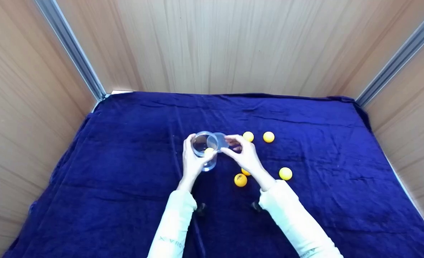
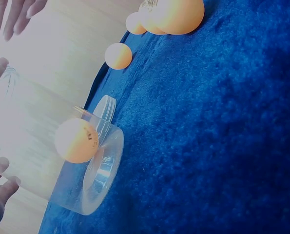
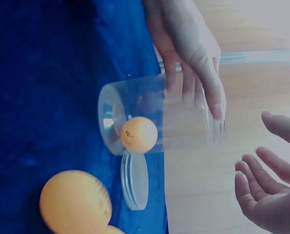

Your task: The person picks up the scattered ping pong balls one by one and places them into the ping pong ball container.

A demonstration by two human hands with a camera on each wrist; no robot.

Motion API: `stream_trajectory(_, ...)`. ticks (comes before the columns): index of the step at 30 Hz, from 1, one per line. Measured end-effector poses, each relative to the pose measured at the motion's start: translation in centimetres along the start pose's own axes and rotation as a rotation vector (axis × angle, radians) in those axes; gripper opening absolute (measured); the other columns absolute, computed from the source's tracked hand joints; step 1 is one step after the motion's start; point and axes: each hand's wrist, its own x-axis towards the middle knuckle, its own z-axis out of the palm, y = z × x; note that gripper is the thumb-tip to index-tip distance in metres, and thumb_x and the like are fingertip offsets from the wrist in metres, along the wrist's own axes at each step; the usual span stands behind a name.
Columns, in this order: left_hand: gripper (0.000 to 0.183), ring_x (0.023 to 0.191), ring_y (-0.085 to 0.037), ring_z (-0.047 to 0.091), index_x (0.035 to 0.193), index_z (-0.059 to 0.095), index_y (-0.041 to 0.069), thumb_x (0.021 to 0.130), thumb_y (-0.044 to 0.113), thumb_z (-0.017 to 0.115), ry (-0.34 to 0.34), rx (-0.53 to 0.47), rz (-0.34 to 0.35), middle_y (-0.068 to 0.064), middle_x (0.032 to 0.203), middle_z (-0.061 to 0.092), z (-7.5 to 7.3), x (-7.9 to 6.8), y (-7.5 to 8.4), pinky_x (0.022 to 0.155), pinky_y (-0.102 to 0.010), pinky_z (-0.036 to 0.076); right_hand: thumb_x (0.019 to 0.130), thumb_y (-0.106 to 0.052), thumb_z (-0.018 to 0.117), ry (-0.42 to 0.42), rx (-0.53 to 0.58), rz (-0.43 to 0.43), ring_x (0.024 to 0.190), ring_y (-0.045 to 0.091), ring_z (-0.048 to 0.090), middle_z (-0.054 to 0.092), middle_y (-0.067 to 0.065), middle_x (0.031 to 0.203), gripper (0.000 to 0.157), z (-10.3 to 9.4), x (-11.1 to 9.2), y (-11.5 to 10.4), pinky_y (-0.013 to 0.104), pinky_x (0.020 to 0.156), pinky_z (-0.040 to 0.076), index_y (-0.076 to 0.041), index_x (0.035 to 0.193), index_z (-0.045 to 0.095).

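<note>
A clear plastic jar (image 1: 210,165) stands upright on the cloth, its mouth uncovered. My left hand (image 1: 192,159) grips it near the rim, thumb on one side and fingers on the other. Inside, low down by the base, is an orange ping-pong ball (image 3: 139,134); whether it touches the bottom I cannot tell. The clear round lid (image 3: 136,181) lies on the cloth beside the jar, to its right in the head view. Above and right of the jar mouth, my right hand (image 1: 246,154) holds nothing, its fingers spread and slightly bent.
More ping-pong balls lie on the blue cloth (image 1: 126,161) to the right: one (image 1: 268,137) farther back, one (image 1: 285,173) right of the right wrist, one (image 1: 240,180) nearer the front. Wooden panels (image 1: 233,46) enclose the back and sides.
</note>
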Motion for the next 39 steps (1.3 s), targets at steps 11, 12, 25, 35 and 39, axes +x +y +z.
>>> stream_trajectory(11, 0.084, 0.103, -0.027, 0.049, 0.121, 0.043, 0.002, 0.053, 0.028, 0.084, -0.001, -0.026, -0.015, -0.018, 0.112, 0.049, 0.0, -0.1, 0.0, 0.091, -0.039, 0.036, 0.074, -0.002, 0.069, -0.032, -0.058, -0.004, 0.089, 0.033, 0.057, 0.062, 0.017, 0.098, 0.03, -1.8, -2.0, 1.3, 0.05, 0.075, 0.044, 0.004, 0.102, 0.061)
stream_trajectory(12, 0.084, 0.103, -0.027, 0.048, 0.121, 0.043, 0.002, 0.053, 0.028, 0.084, -0.001, -0.028, -0.016, -0.018, 0.112, 0.049, 0.0, -0.1, 0.0, 0.091, -0.039, 0.036, 0.074, -0.003, 0.069, -0.036, -0.068, -0.006, 0.09, 0.032, 0.057, 0.062, 0.017, 0.099, 0.03, -2.0, -2.2, 1.4, 0.049, 0.075, 0.045, 0.004, 0.102, 0.061)
stream_trajectory(25, 0.083, 0.105, -0.031, 0.047, 0.121, 0.043, 0.002, 0.052, 0.022, 0.085, -0.002, -0.005, -0.038, -0.015, 0.113, 0.049, -0.2, -0.1, 0.0, 0.093, -0.032, 0.034, 0.073, -0.003, 0.07, -0.03, -0.151, 0.023, 0.093, 0.033, 0.056, 0.062, 0.016, 0.1, 0.034, -4.0, -4.7, 3.5, 0.044, 0.078, 0.045, 0.003, 0.105, 0.061)
stream_trajectory(35, 0.084, 0.105, -0.027, 0.048, 0.121, 0.043, 0.002, 0.051, 0.023, 0.085, 0.004, 0.004, -0.029, -0.011, 0.113, 0.049, -0.2, -0.2, 0.1, 0.092, -0.034, 0.035, 0.07, -0.001, 0.072, -0.03, -0.145, 0.048, 0.096, 0.036, 0.054, 0.06, 0.017, 0.104, 0.04, -4.8, -6.2, 4.7, 0.044, 0.081, 0.043, 0.005, 0.107, 0.059)
stream_trajectory(39, 0.084, 0.104, -0.028, 0.048, 0.121, 0.043, 0.002, 0.051, 0.023, 0.085, 0.001, -0.002, -0.03, -0.013, 0.112, 0.049, -0.2, -0.3, 0.1, 0.092, -0.035, 0.035, 0.068, -0.002, 0.074, -0.031, -0.132, 0.045, 0.098, 0.036, 0.053, 0.059, 0.019, 0.106, 0.043, -5.1, -6.7, 5.9, 0.05, 0.082, 0.041, 0.006, 0.108, 0.058)
